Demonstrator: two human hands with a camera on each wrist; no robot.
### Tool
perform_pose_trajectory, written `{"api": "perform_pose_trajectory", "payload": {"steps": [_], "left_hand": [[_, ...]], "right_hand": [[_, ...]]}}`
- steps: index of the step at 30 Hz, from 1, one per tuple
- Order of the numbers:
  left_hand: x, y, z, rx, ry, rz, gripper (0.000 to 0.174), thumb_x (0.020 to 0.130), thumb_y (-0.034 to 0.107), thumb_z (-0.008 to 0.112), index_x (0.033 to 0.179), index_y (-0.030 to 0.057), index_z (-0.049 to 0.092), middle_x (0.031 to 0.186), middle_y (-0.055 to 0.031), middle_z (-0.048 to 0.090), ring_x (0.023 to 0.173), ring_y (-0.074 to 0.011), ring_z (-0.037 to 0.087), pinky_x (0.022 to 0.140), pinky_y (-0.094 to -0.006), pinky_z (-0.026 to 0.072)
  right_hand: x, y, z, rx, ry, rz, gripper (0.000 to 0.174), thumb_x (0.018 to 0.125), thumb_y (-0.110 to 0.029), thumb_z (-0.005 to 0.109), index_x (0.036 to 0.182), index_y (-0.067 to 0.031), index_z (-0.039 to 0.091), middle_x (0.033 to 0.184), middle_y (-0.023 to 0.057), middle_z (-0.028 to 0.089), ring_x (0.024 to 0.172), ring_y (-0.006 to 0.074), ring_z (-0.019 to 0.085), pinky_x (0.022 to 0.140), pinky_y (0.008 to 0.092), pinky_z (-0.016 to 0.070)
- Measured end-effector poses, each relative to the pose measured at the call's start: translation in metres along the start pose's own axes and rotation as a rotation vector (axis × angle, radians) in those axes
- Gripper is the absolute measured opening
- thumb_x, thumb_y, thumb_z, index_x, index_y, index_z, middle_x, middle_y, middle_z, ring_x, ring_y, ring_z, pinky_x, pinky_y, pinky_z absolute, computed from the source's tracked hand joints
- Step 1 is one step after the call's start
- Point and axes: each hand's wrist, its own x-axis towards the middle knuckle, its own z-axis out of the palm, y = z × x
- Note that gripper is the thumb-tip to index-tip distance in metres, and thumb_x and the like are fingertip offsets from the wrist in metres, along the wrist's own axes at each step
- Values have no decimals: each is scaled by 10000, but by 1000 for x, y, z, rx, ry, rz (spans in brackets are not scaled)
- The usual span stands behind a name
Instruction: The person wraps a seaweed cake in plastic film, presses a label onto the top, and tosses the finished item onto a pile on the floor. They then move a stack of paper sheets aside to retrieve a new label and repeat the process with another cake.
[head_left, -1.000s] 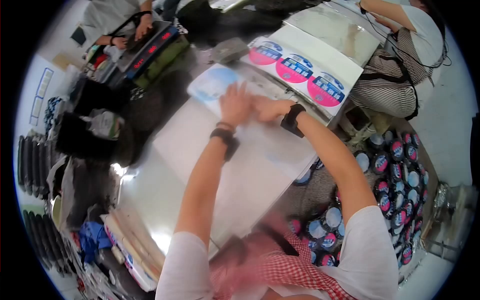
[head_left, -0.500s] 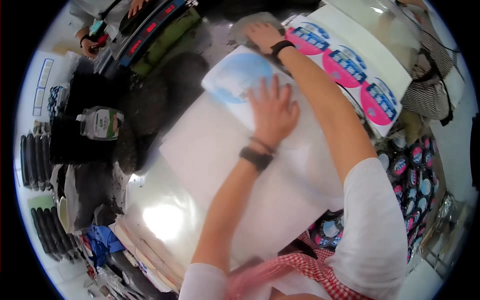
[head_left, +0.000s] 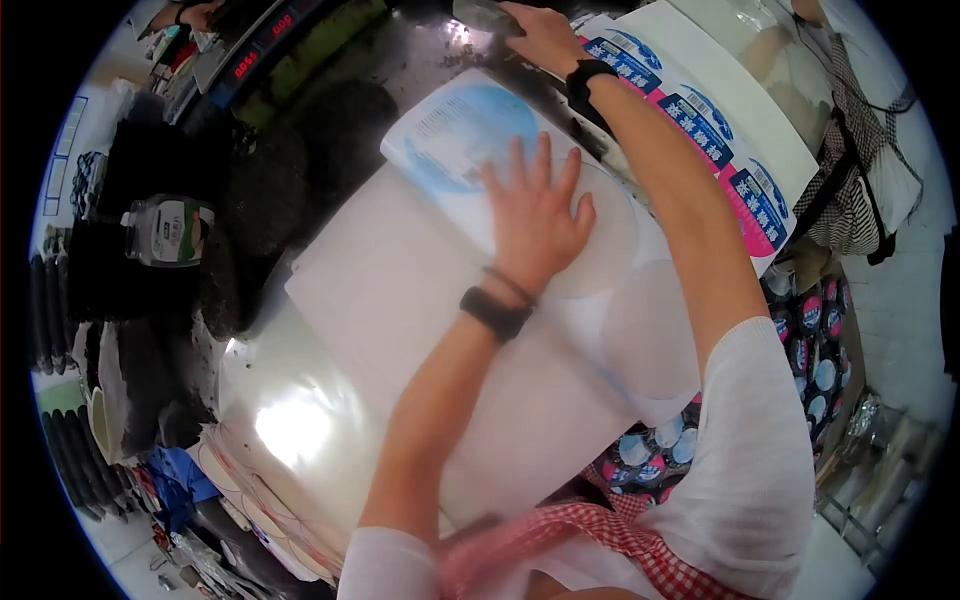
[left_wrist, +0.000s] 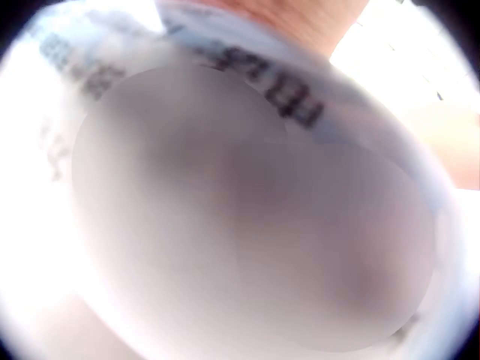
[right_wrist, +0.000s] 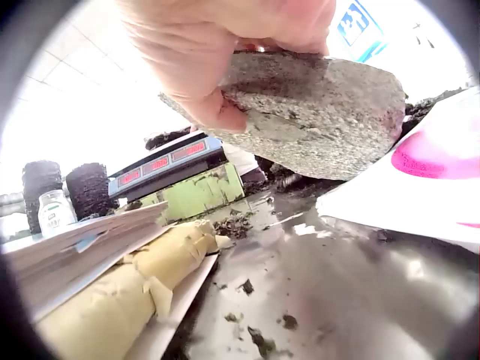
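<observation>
My left hand [head_left: 538, 225] presses on a stack of white sheets with its fingers spread, over a sheet printed with a pale blue circle [head_left: 450, 150]. Round outlines show through the curling paper beside it. At the far end of the table, my right hand [head_left: 545, 38] grips a rough grey stone block [right_wrist: 322, 112], thumb on its near face. In the right wrist view the block is held above the dark, crumb-strewn tabletop [right_wrist: 300, 277]. Close, blurred printed paper [left_wrist: 247, 202] fills the left wrist view.
Pink and blue label sheets [head_left: 700, 125] lie to the right. A scale [head_left: 262, 45] with red digits stands at the far left, near a clear bottle [head_left: 170, 232]. Many round labelled packs [head_left: 660, 450] lie below the table's right side. A yellow paper-wrapped roll [right_wrist: 127, 292] lies beside the sheets.
My right hand has left the sheets, reached to the far end and taken hold of the stone block. My left hand has stayed on the sheets, its fingers now spread wide.
</observation>
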Motion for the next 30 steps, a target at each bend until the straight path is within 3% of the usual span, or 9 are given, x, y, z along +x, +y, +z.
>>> {"api": "perform_pose_trajectory", "payload": {"steps": [5,11,18,20,23,25,27,28,30], "left_hand": [[-1,-1,1,-1,-5,-3,514,882,395,459,1348,179,482,1443,-162,378,1355,-399,291,1055,-633,167],[0,0,0,-20,13,2,515,873,394,481,1340,178,490,1437,-165,386,1344,-401,310,1052,-632,175],[1,-12,6,-233,72,70,501,873,329,518,1345,166,473,1399,-225,400,1307,-410,344,1041,-604,240],[-2,-12,-18,-493,45,100,517,890,323,546,1344,93,452,1330,-243,468,1230,-409,434,1013,-496,363],[-104,31,-121,-974,-295,235,438,900,384,555,1174,44,588,1048,-225,636,961,-380,604,880,-444,472],[-211,49,-164,-941,-497,349,434,915,360,569,1231,63,564,1144,-177,619,1035,-323,600,920,-406,470],[-315,52,-225,-917,-839,233,382,919,298,568,1209,49,576,1097,-176,633,1014,-317,612,887,-400,490],[-392,39,-207,-1179,-686,226,350,932,289,556,1155,22,592,1004,-192,643,904,-311,637,794,-397,514],[-478,28,-271,-1008,-783,-478,291,944,269,543,887,-2,634,715,-149,611,635,-271,594,629,-385,475]], "right_hand": [[-23,8,-2,-40,-290,-407,639,707,1,626,1325,-67,477,1350,156,500,1275,308,448,1055,379,384],[-24,0,-25,-146,-432,-351,810,651,65,656,1395,-72,367,1437,183,381,1328,339,374,1097,389,344],[-66,-92,-169,-37,-329,-377,522,834,-127,619,1325,-50,458,1396,175,441,1236,360,463,1015,401,405],[-99,-129,-214,-47,-339,-381,430,879,-118,586,1296,-42,511,1277,188,549,1161,360,524,972,394,433],[-182,-223,-273,142,-651,-194,381,857,-114,603,1221,-12,564,1232,192,579,1122,336,566,955,390,440],[-247,-272,-283,363,-940,-58,330,832,-132,625,1127,12,593,1127,199,611,1049,352,593,914,392,464],[-321,-302,-275,519,-1130,-225,286,833,-159,635,1081,-19,605,1017,189,632,927,366,617,807,403,501],[-360,-312,-265,547,-1349,-140,264,845,-188,622,1049,-21,608,963,184,645,888,372,617,763,423,499],[-457,-305,-232,606,-1531,-37,248,866,-197,570,1013,-3,617,874,183,655,812,354,629,732,418,497]]}}
